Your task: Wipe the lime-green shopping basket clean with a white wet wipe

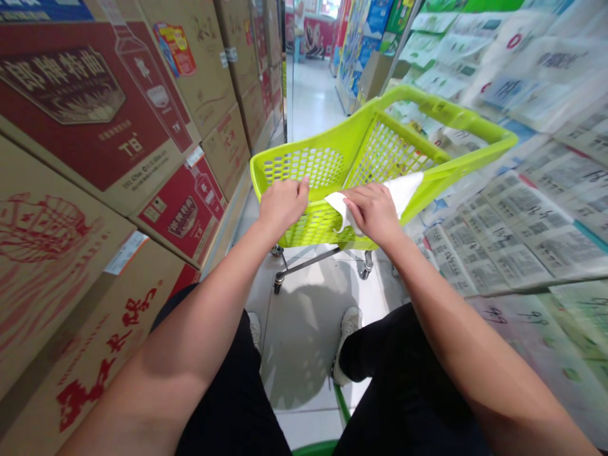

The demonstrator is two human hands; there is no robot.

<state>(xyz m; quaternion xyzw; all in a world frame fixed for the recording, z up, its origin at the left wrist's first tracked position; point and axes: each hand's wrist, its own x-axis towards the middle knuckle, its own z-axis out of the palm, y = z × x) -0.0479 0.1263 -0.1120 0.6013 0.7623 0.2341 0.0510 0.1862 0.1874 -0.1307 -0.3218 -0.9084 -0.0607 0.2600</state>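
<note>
A lime-green plastic shopping cart on small wheels stands in the aisle right in front of me. My left hand rests on its near rim, fingers curled over the edge. My right hand presses a white cloth against the cart's near side wall, fingers closed on the cloth. The cloth drapes over the rim to the right of that hand. My knees in black trousers and my light shoes show below the cart.
Stacked cardboard cartons with red print wall the left side. Newspaper sheets cover the surface on the right. A white tiled floor runs down the narrow aisle toward colourful stacked boxes at the far end.
</note>
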